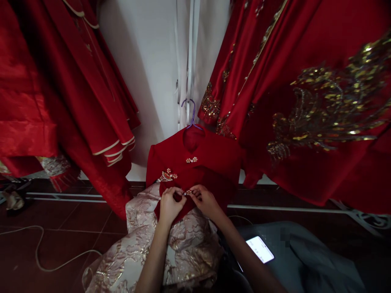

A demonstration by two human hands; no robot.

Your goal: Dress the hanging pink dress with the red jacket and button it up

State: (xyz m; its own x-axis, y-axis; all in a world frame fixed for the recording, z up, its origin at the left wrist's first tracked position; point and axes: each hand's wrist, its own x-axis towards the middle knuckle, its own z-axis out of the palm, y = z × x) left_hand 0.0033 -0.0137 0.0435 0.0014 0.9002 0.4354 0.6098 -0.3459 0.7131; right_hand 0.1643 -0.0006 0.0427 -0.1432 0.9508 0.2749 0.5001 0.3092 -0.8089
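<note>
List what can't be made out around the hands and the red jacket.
All in the head view:
Clasp: mostly covered by the fingertips of the left hand and right hand; too small to tell whether it is fastened.
Hanger: only the hook shows; the jacket hides the rest.
Phone: the screen text is too small and blurred.
Gowns: cut off by the top and side edges.

A dark red jacket (pixel 195 162) is hanging front-out from a purple hanger (pixel 192 112), its hem draping over pale gold fabric (pixel 183 248). 2 beaded clasps are showing: the upper clasp (pixel 191 160) at the chest, the lower clasp (pixel 187 193) near the hem.
</note>
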